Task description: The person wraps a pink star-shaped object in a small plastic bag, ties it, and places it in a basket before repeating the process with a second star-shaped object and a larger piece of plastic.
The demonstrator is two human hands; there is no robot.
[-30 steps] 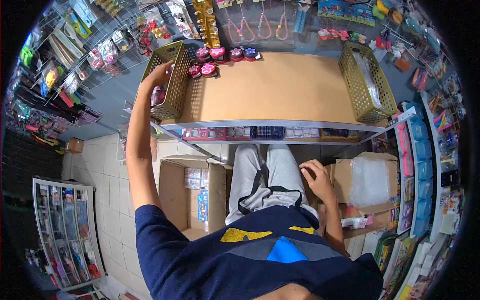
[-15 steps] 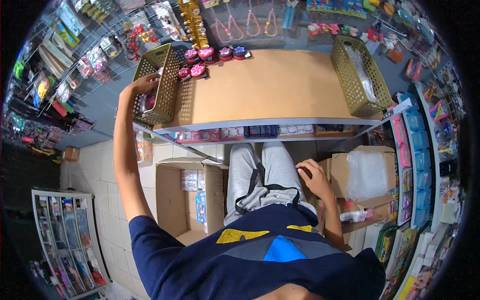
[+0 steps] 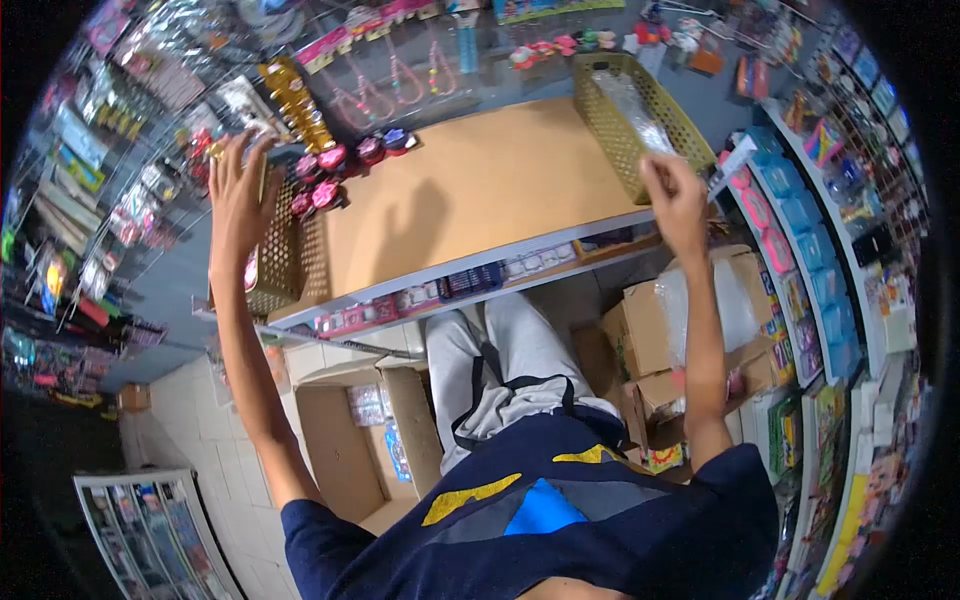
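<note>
My left hand is raised with its fingers spread, over the left olive basket, and holds nothing I can see. It hides part of that basket. My right hand is at the front end of the right olive basket, fingers loosely bent and apart, with nothing visible in them. Clear plastic packaging lies in the right basket. Several pink, red and blue flower-topped items stand in a cluster on the wooden shelf top, beside the left basket.
An open cardboard box with packaged goods stands left of my legs. Another carton with plastic wrap is at the right, under my forearm. Necklaces and other goods hang on the back wall. Blue bins line the right side.
My left hand has come up out of the left basket, its fingers now spread. My right hand has risen from beside my leg to the right basket. The view has turned and shifted.
</note>
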